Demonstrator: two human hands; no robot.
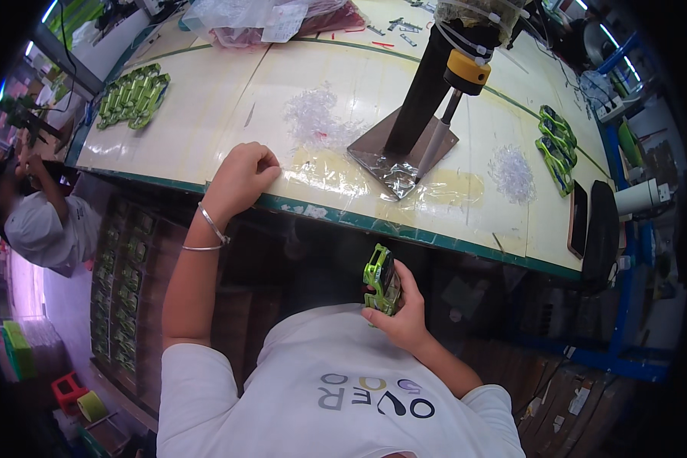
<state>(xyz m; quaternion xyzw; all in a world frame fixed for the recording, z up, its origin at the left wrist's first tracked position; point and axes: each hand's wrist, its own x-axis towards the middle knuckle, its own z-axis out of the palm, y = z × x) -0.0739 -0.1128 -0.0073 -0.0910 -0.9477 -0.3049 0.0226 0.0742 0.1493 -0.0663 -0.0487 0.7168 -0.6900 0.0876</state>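
Observation:
My left hand rests at the near edge of the worktable, its fingers curled down against the surface. Whatever those fingers may hold is hidden. Below the table edge, in front of my shirt, my right hand grips a lime-green plastic housing with a dark face, thumb on one side and fingers around the other. Nearest to my left hand lies a loose pile of clear plastic scraps. Just right of it stands a black post on a brown metal base plate, with a yellow-and-black fitting and a rod beside it.
Green parts lie grouped at the table's left, and more green housings at its right. Another clear scrap pile and a phone lie there. Bagged goods sit at the back. At far left is another person.

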